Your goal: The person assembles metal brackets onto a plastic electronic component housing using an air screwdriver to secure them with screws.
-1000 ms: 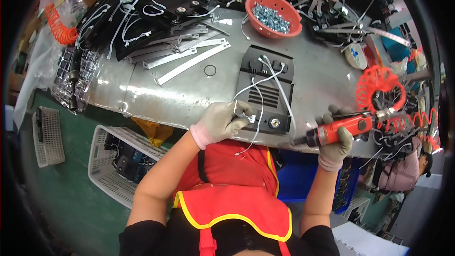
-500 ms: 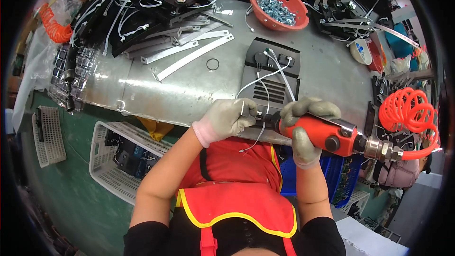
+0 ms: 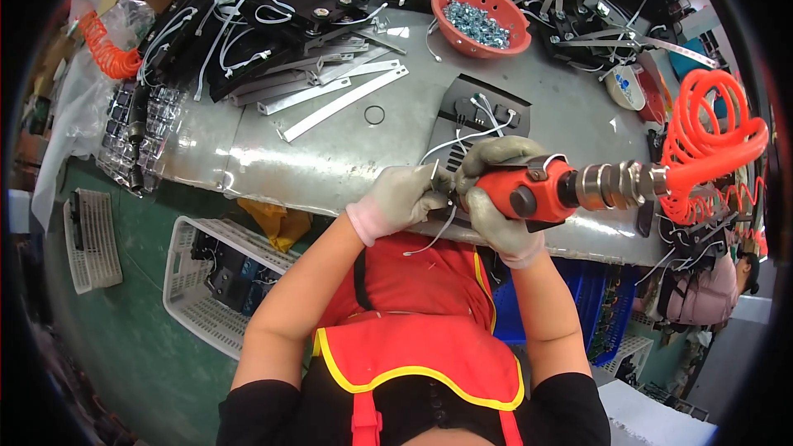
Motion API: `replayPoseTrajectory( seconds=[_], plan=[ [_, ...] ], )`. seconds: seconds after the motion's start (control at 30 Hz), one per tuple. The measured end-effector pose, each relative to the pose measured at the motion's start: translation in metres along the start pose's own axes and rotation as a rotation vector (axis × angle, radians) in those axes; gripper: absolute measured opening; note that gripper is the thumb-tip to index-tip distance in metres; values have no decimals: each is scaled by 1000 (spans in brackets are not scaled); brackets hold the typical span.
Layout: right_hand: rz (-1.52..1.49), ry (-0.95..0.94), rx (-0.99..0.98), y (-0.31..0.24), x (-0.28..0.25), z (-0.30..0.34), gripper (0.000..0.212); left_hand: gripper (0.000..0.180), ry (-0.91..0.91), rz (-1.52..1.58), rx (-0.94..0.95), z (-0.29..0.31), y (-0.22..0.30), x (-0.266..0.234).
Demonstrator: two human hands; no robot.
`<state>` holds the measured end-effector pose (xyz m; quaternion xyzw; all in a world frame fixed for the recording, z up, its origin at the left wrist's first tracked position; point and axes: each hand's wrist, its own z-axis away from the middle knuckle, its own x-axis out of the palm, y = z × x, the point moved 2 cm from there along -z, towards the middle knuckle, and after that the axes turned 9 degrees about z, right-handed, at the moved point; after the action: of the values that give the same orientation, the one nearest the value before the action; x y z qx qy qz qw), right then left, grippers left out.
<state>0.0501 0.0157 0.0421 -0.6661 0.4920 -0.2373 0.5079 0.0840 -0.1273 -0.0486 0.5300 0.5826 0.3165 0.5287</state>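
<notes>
While the red driver (image 3: 537,190) sits clenched in the right hand (image 3: 496,221), nose hidden by the left hand (image 3: 398,201) pinching a thin metal piece (image 3: 435,170), both hands hover over the near end of the black panel (image 3: 448,125) on the metal bench (image 3: 273,173). Best handling, probably: tool held straight, left fingertips clear of its nose, red hose (image 3: 719,153) slack.

Bright light glares off the metal tabletop (image 3: 273,157) amid fisheye-bent edges.
</notes>
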Motion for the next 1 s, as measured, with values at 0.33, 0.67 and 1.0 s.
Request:
replayPoseTrajectory(
  seconds=[0.33, 0.67, 1.0],
  plan=[
    [-261, 397, 10, -18, -37, 14, 49, 30, 120, 11, 117, 17, -16, 9],
    [1064, 226, 546, 70, -198, 41, 50, 54, 764, -754, -629, 67, 11, -131],
    [1403, 250, 693, 69, -192, 42, 57, 26, 469, -790, -762, 72, -1, -134]
  ],
)
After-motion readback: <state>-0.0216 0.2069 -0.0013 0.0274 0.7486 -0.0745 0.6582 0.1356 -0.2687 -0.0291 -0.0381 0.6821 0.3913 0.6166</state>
